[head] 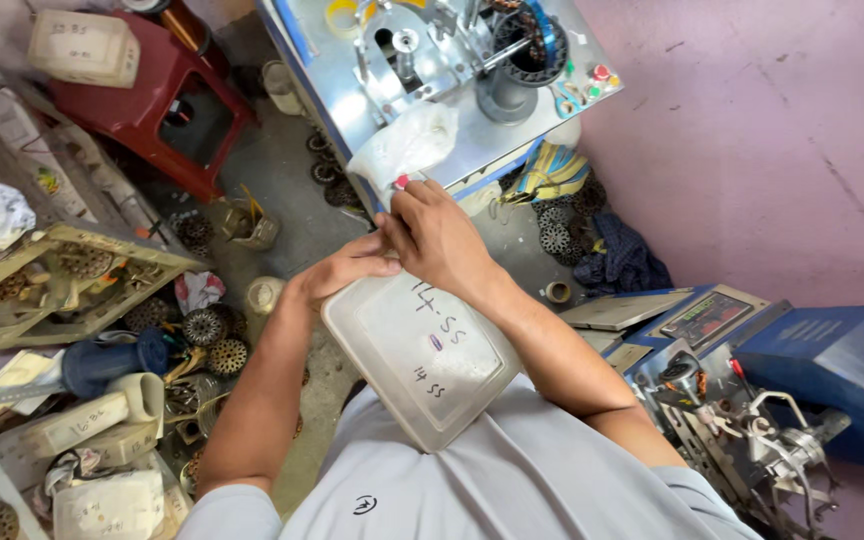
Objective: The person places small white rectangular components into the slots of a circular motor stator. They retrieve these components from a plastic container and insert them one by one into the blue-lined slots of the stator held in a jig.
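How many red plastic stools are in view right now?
1. The red stool stands on the floor at upper left, beside the blue machine table. Clutter may hide others.

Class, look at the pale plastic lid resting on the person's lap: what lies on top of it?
Handwritten marks show on the lid. At its far edge the left hand and right hand rest together. What they pinch is covered.

1. Lidded box (422, 350) rests against the person's chest, between both forearms.
2. Left hand (342, 270) on the box's far left corner; right hand (437, 235) just beside it, at the far edge.
3. Bench (352, 100) beyond the hands; plastic bag (407, 145) on its near edge, winding machine (452, 45) behind the bag.
4. Stool (167, 110) left of the bench, on the floor.
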